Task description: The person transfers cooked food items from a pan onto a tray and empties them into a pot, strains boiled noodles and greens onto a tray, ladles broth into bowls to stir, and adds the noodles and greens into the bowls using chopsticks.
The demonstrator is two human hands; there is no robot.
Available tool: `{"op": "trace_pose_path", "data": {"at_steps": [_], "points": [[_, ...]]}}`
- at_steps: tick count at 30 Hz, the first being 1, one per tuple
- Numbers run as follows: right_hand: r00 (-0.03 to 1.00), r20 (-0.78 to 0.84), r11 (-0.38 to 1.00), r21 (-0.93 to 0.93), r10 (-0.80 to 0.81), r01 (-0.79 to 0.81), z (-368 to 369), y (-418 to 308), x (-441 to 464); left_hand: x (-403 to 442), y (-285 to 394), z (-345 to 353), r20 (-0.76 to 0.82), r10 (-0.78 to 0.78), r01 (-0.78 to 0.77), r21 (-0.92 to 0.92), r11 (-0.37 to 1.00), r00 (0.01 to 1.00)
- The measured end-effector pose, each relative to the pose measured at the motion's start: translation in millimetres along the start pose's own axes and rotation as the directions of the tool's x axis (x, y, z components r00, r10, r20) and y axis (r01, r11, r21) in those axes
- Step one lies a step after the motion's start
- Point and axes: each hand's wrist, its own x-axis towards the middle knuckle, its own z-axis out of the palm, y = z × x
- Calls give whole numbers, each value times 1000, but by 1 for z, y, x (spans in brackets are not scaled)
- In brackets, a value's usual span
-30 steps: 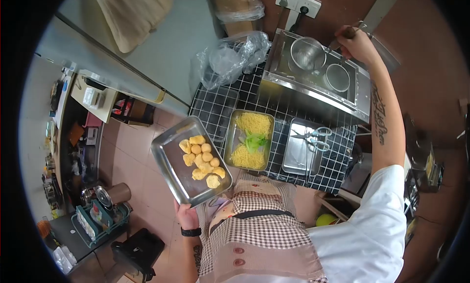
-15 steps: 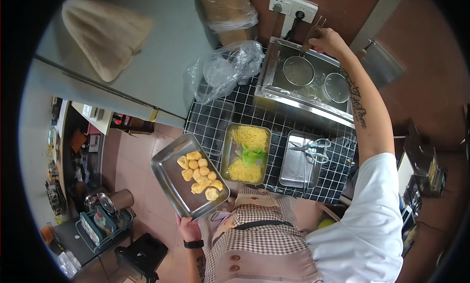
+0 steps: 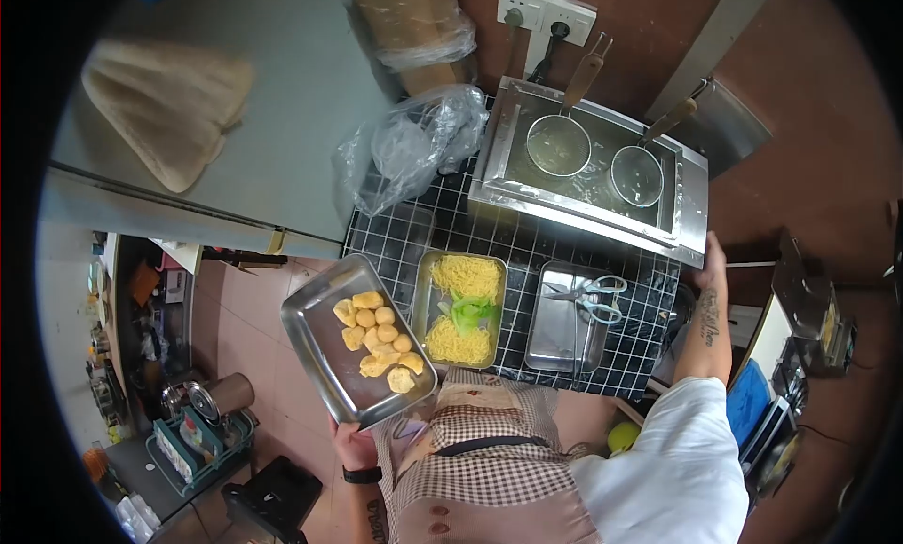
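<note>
My left hand (image 3: pixel 354 446) grips the lower edge of a metal tray (image 3: pixel 313 332). Fish balls (image 3: pixel 387 332) and yellowish puffy chunks (image 3: pixel 401 380) lie in that tray. At the right front corner of a steel boiling cooker (image 3: pixel 583 220) is my right hand (image 3: pixel 712 260); its fingers are partly hidden, and I cannot tell whether they touch the cooker. Two wooden-handled strainers, a left one (image 3: pixel 559 147) and a right one (image 3: pixel 638 176), sit in the cooker's liquid.
A tray (image 3: pixel 420 304) of yellow noodles and lettuce (image 3: pixel 470 313) stands on the black tiled counter (image 3: pixel 513 234). Beside it, scissors (image 3: pixel 594 298) lie on another metal tray (image 3: pixel 550 342). Plastic bags (image 3: pixel 414 144) lie at the back left. A power outlet (image 3: pixel 546 13) is on the wall.
My right hand has let go of the left strainer's handle and moved down to the cooker's right front corner. The left hand still holds its tray. The view has shifted slightly.
</note>
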Motion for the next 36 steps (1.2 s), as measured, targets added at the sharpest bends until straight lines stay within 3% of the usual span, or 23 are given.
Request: {"op": "trace_pose_path", "data": {"at_steps": [1,2,4,6,11,15,18,20,21,22,23,25,26,28,29,30,31,32,34,36], "points": [[991,24,983,-127,133,-129,0,16,-16,0,2,2,-1,4,-4,17,1000,1000],[953,193,948,-264,233,-179,-22,35,0,2,3,2,-2,8,-8,36,999,1000],[960,217,982,-92,179,-162,-25,59,14,5,2,-5,7,17,-17,68,998,1000],[983,177,998,-34,49,-43,-33,69,34,5,5,-4,11,14,-15,76,997,1000],[968,238,997,35,-75,68,-33,77,40,11,4,5,6,-17,16,77,997,1000],[987,121,994,-10,-102,104,-39,88,48,12,5,22,-2,-42,42,82,996,999],[992,99,994,82,-78,70,-34,80,40,28,-6,-13,71,-70,65,70,995,995],[989,-86,992,-58,-119,115,-27,73,26,34,-11,-35,85,-91,87,47,995,992],[970,-85,973,5,-227,229,-34,84,36,30,-5,-29,50,-90,87,67,994,995],[947,-87,949,-87,-311,303,-31,83,14,34,-2,-18,41,-83,79,84,993,996],[871,-297,915,-22,-391,404,2,82,-20,31,0,-12,24,-74,73,72,995,997],[786,-452,881,0,-422,473,20,96,-71,28,4,-2,3,-59,59,49,997,998],[775,-449,875,-31,-445,484,30,109,-99,25,6,0,-15,-55,56,46,997,998],[842,-262,876,-34,-472,480,66,148,-158,25,8,3,-42,-42,44,40,998,998],[937,-180,954,-19,-299,300,99,160,-196,25,7,-4,-54,-40,42,28,999,998],[959,78,914,-291,-273,284,110,187,-219,26,8,-5,-62,-34,36,29,999,997],[957,287,878,-443,-52,180,126,207,-241,26,9,-6,-70,-29,31,28,999,997],[895,409,749,-647,181,144,147,217,-264,26,10,-7,-80,-22,24,25,999,997],[786,581,523,-747,213,411,169,251,-286,31,4,-23,-31,-22,22,-12,1000,999],[823,479,478,-824,304,304,189,266,-288,31,5,-34,-18,-1,0,-37,999,1000]]}}
